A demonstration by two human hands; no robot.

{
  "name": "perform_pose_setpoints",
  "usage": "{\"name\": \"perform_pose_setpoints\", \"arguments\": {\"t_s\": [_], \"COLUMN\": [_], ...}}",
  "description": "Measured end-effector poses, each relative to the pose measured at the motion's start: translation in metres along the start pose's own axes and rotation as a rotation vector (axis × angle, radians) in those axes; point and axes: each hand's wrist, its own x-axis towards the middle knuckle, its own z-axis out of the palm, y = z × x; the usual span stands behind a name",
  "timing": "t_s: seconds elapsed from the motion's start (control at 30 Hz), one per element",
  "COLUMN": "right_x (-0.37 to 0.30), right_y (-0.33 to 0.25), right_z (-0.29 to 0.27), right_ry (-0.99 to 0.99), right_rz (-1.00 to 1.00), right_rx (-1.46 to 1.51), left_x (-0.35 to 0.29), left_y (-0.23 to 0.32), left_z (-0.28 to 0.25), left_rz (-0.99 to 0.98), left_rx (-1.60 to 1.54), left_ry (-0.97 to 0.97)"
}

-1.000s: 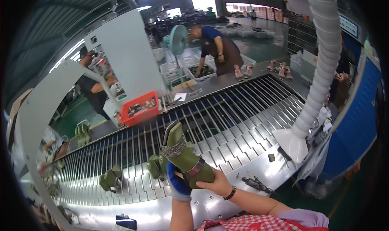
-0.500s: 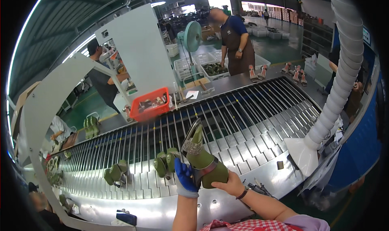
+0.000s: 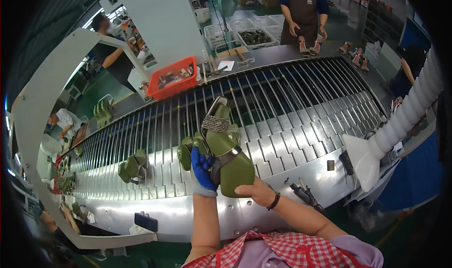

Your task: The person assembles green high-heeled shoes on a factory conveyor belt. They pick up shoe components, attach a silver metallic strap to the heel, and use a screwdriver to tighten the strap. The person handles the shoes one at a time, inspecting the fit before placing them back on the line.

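Note:
Between my hands is a green shoe last wearing a strappy sandal, held tilted above the slatted metal conveyor. A glittery band crosses its toe end, and a dark strap with a shiny buckle-like piece wraps the ankle part. My left hand, in a blue-palmed glove, is closed round the strap side. My bare right hand grips the last's broad upper end, thumb on top. Behind and left of it, more green lasts stand on the conveyor, partly hidden. Another pair of lasts stands farther left.
A red bin of small parts and a hammer lie on the far ledge. At right are a white suction hood and a dark hand tool. A phone lies front left. A co-worker stands opposite, near finished-looking sandals.
My view has tilted downward. Both hands still hold the last, now showing more of its broad end. The co-worker opposite has taken a hand away from the crate.

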Motion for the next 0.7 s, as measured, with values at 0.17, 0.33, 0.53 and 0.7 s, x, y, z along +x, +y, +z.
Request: {"name": "perform_pose_setpoints", "arguments": {"t_s": [0.17,0.33,0.53,0.7], "right_x": [-0.042,-0.050,0.057,0.083], "right_y": [0.008,0.020,-0.011,0.006], "right_z": [0.003,-0.057,-0.218,-0.239], "right_ry": [-0.031,0.206,0.776,0.930], "right_rz": [0.303,0.437,0.397,-0.104], "right_rx": [0.147,0.135,-0.298,-1.023], "left_x": [0.065,0.072,0.034,0.039], "left_y": [0.049,0.113,0.013,-0.045], "left_z": [-0.020,-0.021,-0.048,-0.074], "left_rz": [0.350,0.315,-0.153,-0.444], "left_rx": [-0.093,-0.273,-0.304,-0.363], "left_ry": [-0.038,-0.278,-0.186,-0.264]}}
